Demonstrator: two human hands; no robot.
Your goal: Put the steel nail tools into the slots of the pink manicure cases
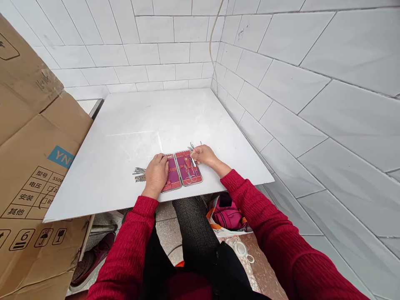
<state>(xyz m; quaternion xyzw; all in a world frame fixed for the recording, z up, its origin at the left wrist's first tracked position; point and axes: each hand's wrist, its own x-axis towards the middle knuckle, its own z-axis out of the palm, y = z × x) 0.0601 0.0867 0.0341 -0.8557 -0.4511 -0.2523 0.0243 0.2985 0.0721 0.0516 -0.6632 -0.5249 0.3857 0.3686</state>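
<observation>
Open manicure case (183,171) on counter (125,137), under both grips: left grip (156,175) flat, released; right grip (202,155) pinching small metal tool (193,160).

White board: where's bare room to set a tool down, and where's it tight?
Free: the white board is bare from the case's far edge to the tiled wall, and along its right side. Crowded: near edge, where the left hand rests on the open manicure case, the right hand pinches a tool there, and loose metal tools lie left of it.

Glossy white board (131,125); shiny metal tools (139,174); matt cardboard box (28,137).
</observation>
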